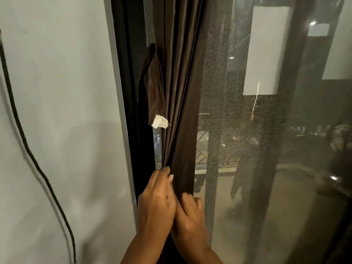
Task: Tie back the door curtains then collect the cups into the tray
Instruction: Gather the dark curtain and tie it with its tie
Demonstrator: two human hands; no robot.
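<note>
A dark brown curtain (179, 92) hangs gathered into a narrow bunch of folds against the black door frame (129, 92), at the left edge of a glass door covered by a sheer mesh panel (247, 130). A loose tie-back strap (152, 80) of the same fabric dangles beside the bunch, with a small white tag (159, 121) at its lower end. Low on the bunch, two hands meet. The left hand (155, 202) pinches the folds, its fingers curled into the cloth. The right hand (189, 216) is blurred; its fingers look curled against the fabric's right edge, though how firmly they grip cannot be told. A grey wall (57, 111) with a black cable (24, 141) lies to the left. No cups or tray are in view.

The strap hangs well above the hands and is not yet wrapped. If either hand lets go to reach for it, the slippery folds could spread open again.
</note>
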